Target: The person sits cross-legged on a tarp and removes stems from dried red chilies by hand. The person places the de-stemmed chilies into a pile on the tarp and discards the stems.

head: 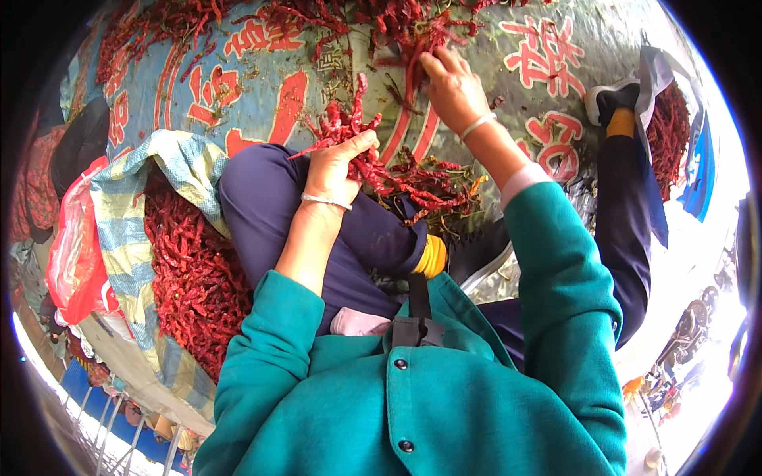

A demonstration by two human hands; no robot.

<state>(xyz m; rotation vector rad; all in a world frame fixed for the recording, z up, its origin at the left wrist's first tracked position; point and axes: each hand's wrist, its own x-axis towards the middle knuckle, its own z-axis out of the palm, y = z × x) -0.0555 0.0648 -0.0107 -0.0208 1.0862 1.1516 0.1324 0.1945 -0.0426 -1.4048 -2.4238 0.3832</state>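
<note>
My left hand is closed around a bunch of dried red chili peppers, held over my bent knee. Its thumb presses across the bunch, and pepper tips stick out above the fist. Farther forward, my right hand reaches with curled fingers to the near edge of a heap of dried chili peppers. Blur around its fingertips hides whether they pinch a pepper. Below the two hands, a small pile of dried peppers with stems lies beside my lower leg.
A blue-and-cream striped woven sack full of dried chilies stands at my left, next to a red plastic bag. Printed sheeting covers the ground. Another sack of chilies is by my right foot. Another person's leg shows far left.
</note>
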